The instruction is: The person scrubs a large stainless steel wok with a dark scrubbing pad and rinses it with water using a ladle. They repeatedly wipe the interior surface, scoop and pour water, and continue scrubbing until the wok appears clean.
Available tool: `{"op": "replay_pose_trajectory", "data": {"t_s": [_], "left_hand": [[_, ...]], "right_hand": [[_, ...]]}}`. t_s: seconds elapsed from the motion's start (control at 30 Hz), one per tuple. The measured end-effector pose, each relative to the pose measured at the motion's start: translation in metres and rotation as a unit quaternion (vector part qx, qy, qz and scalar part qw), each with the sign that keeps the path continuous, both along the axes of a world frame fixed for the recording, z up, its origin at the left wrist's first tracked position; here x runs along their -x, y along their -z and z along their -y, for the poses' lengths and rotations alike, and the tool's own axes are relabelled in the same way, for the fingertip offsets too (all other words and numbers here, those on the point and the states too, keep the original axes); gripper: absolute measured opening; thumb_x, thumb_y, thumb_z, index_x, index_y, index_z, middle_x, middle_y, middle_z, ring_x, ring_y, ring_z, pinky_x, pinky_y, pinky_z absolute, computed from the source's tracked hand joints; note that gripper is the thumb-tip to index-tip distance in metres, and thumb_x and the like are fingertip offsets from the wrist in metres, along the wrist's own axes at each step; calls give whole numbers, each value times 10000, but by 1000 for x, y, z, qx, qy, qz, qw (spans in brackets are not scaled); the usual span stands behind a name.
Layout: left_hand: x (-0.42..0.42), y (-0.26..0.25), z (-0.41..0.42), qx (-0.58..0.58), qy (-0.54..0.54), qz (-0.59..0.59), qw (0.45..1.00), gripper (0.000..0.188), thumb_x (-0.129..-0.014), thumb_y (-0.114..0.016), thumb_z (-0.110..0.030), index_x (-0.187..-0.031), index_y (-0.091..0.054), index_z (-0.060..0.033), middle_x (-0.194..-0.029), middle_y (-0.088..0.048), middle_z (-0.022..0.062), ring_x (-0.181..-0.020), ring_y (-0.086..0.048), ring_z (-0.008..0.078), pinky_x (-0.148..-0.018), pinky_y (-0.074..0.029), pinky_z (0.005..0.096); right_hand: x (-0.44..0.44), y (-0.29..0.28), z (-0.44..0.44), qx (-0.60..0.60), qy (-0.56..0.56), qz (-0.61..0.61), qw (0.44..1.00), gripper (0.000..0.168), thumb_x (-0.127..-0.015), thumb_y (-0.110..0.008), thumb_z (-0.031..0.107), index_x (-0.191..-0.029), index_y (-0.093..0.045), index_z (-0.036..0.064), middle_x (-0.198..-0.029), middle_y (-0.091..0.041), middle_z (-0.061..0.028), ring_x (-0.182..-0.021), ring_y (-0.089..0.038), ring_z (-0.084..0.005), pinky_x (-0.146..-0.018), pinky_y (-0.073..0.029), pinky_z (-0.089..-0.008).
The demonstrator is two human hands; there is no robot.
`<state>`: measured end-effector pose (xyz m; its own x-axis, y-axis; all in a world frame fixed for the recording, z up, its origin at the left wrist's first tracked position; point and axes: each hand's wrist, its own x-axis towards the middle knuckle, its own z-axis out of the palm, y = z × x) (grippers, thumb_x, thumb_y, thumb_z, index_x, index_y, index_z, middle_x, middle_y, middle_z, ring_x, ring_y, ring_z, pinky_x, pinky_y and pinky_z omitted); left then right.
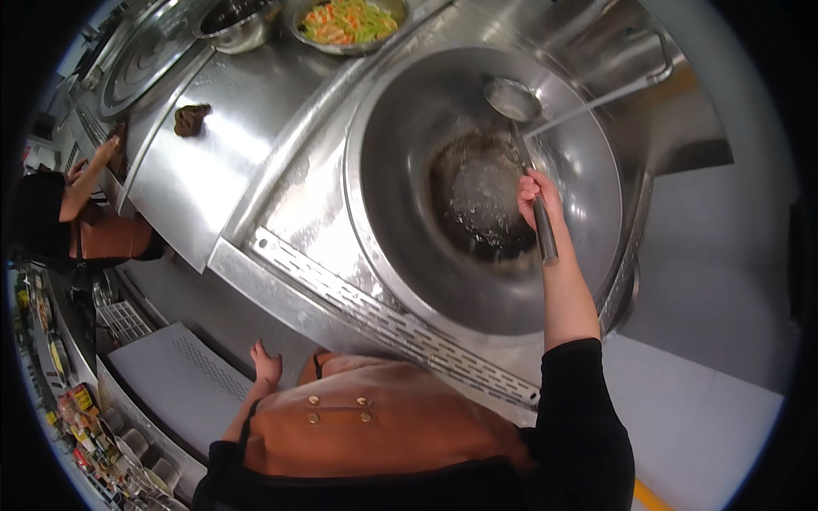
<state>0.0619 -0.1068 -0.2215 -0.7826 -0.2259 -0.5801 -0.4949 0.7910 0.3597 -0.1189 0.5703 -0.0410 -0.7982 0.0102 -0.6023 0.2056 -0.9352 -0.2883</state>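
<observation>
My right hand (537,195) grips the handle of a long metal ladle (513,101) over a large wok (409,147). The ladle's bowl is at the wok's far side. Shallow clear liquid (489,198) lies in the dark bottom of the wok. From a bent metal faucet (668,56) at the upper right, a pale straight stream, apparently water, runs down into the wok beside the ladle. My left hand (266,364) hangs beside my brown apron (383,441), holding nothing, its fingers apart.
A steel bowl (350,48) of sliced green and orange vegetables stands beyond the counter, beside another metal bowl (238,35). A crumpled brown cloth (191,120) lies on the steel counter (249,96). At left another person (105,233) works. Bottles and containers (96,441) crowd the lower left.
</observation>
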Motion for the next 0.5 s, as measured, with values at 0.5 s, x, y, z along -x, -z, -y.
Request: {"op": "replay_pose_trajectory", "data": {"t_s": [0.5], "left_hand": [[-12, -11, 4, 4, 55, -22, 998, 693, -779, -566, -105, -1391, -246, -61, -1407, -200, 249, -1271, -307, 418, -1051, -312, 418]], "right_hand": [[-289, -227, 33, -470, -442, 280, 711, 593, -798, -529, 32, -1370, -377, 62, -592, -490, -18, -402, -450, -70, -343, -349, -220]]}}
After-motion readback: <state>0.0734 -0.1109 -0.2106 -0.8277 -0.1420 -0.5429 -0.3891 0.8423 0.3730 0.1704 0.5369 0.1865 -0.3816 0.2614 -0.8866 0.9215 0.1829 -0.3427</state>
